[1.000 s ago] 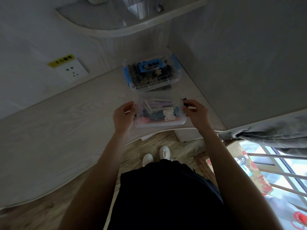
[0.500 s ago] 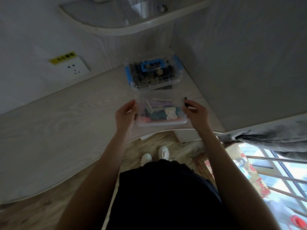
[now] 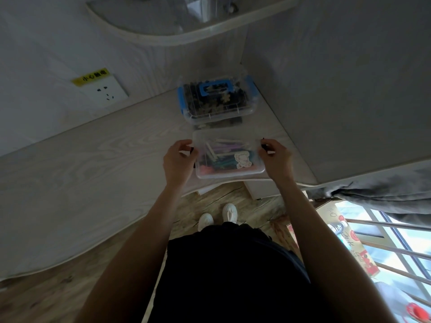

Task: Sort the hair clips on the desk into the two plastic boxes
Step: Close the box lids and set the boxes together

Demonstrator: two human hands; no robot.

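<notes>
A clear plastic box point(image 3: 228, 176) with its lid on sits near the desk's front edge, with colourful hair clips point(image 3: 224, 157) and a sticker visible through the lid. My left hand point(image 3: 178, 159) is at its left end with curled fingers on the black side latch. My right hand point(image 3: 276, 157) is at its right end, fingers curled at the other black latch. Behind it stands a second clear box point(image 3: 218, 99) with blue latches and a blue handle, shut, with dark clips inside.
The pale wooden desk point(image 3: 93, 173) runs left from the boxes. A wall socket point(image 3: 103, 90) is on the back wall. A rounded shelf point(image 3: 186, 26) hangs above. A grey panel point(image 3: 338, 89) closes the right side. A cardboard box point(image 3: 349, 241) stands on the floor.
Both hands have slid back along the near box's ends, from its sides to the side latches. The box itself stays in place.
</notes>
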